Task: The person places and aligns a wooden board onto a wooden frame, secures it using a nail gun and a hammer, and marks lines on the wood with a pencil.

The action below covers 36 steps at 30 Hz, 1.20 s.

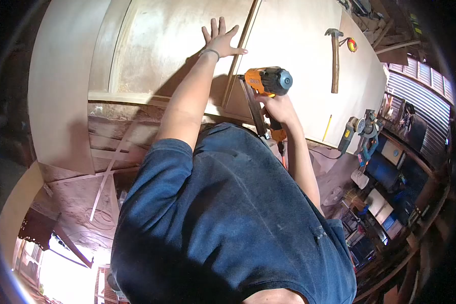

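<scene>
My left hand [220, 44] lies on the pale wooden panel [299, 38] with its fingers spread. Its thumb reaches onto a narrow wood strip [244, 43] that runs across the panel. An orange and black nail gun [262, 79] is gripped by its handle in my right hand [281, 110]. The gun's nose is at the strip, just below my left hand; whether it presses on the wood I cannot tell. An air hose [283, 159] hangs from the base of its handle.
A claw hammer [335, 66] and a tape measure [351, 45] lie on the panel's right side. Nearer me are a yellow pencil [328, 127] and an angle grinder [346, 137], with a teal power tool [368, 144] beside it. Cluttered shelving [390, 202] stands at the right.
</scene>
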Each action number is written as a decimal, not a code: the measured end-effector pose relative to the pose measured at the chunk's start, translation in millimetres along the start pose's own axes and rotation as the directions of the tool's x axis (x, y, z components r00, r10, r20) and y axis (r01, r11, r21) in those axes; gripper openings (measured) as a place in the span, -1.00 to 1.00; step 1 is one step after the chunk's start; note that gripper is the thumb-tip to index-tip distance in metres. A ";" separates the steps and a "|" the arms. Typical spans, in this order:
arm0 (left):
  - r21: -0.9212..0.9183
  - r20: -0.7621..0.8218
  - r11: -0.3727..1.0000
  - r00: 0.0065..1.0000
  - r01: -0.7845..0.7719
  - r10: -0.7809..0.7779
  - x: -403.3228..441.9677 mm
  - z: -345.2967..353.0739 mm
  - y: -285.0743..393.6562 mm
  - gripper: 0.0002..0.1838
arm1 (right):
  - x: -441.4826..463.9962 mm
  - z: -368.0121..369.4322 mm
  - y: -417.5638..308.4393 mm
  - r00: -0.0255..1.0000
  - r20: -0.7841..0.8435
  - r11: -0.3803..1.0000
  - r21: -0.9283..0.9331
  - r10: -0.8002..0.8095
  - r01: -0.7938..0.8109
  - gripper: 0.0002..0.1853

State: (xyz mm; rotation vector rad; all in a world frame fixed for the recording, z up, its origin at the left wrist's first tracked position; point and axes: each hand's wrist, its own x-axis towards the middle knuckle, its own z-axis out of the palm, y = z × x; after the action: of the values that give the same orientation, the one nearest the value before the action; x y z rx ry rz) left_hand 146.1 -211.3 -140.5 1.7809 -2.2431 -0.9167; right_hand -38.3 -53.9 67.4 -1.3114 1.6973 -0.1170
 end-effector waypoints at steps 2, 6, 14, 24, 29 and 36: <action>-0.010 -0.004 1.000 1.000 0.009 -0.009 0.6 1.1 -0.5 0.34 | 7.4 2.3 -10.7 0.997 0.024 0.997 0.028 0.076 -0.077 -0.64; -0.021 -0.009 1.000 1.000 0.010 -0.010 1.3 2.7 -1.3 0.34 | 9.9 3.6 -9.8 1.000 -0.004 1.000 0.011 0.029 -0.029 -0.63; -0.024 -0.007 1.000 1.000 0.004 -0.004 0.9 2.7 -0.3 0.33 | 3.2 -1.1 -36.3 0.986 0.027 0.987 -0.017 0.163 -0.162 -0.58; -0.062 -0.011 0.998 1.000 -0.007 0.006 -0.9 -4.1 0.1 0.31 | 9.5 -19.1 -17.1 0.997 -0.032 0.996 -0.044 0.075 -0.076 -0.55; -0.083 -0.005 0.997 1.000 -0.003 0.003 -3.9 -4.2 2.2 0.26 | -11.3 -50.2 -22.5 0.977 -0.152 0.988 0.047 0.151 -0.146 -0.65; -0.089 0.074 0.996 0.997 -0.003 0.010 -7.8 -16.3 7.5 -0.03 | 13.5 -69.2 0.9 0.977 -0.192 0.993 0.089 0.094 -0.078 -0.65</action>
State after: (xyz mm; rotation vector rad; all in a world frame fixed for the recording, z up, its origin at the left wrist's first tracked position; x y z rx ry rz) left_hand 149.5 -209.4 -121.3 1.7284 -2.2129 -1.0804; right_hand -87.9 -94.9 96.1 -1.1960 1.8929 -0.2693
